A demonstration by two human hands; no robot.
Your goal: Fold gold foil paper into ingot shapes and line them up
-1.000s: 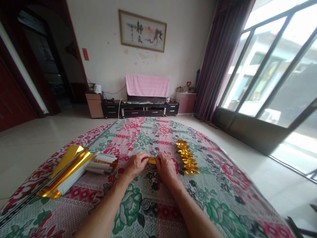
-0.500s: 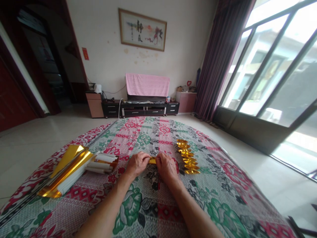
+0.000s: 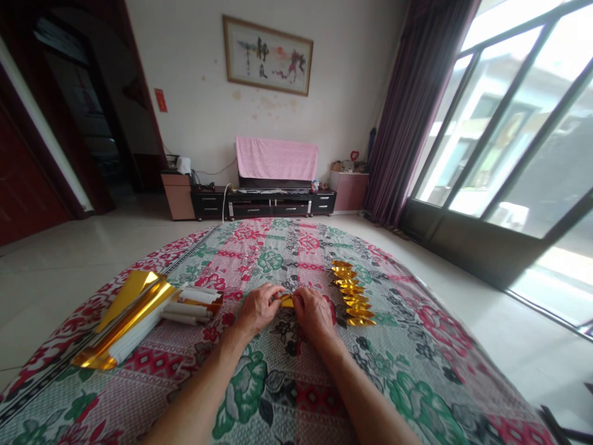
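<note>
nearest, two bare forearms (image 3: 201, 378) reach in over a table (image 3: 296, 411) covered by a flowered cloth (image 3: 417, 405) in red, green and grey. off to the left on the cloth lies a shiny gold sheet (image 3: 139, 315), partly curled, with white paper (image 3: 143, 332) along its near side; white rolls (image 3: 185, 313) lie just beyond. in the middle, the left hand (image 3: 260, 307) and the right hand (image 3: 315, 312) hold a small gold piece (image 3: 288, 303) between them, low over the table. the left grip is narrow, fingertips pinched at one end of the piece; the right grip is closed on the other end, its fingertips partly hidden. near the right hand, folded gold pieces (image 3: 356, 305) stand in a close row running away from the person. well beyond the table sits a low dark cabinet (image 3: 252, 211), with a pink cloth (image 3: 278, 159) draped above it, and a framed picture (image 3: 267, 55) hangs on the wall.
</note>
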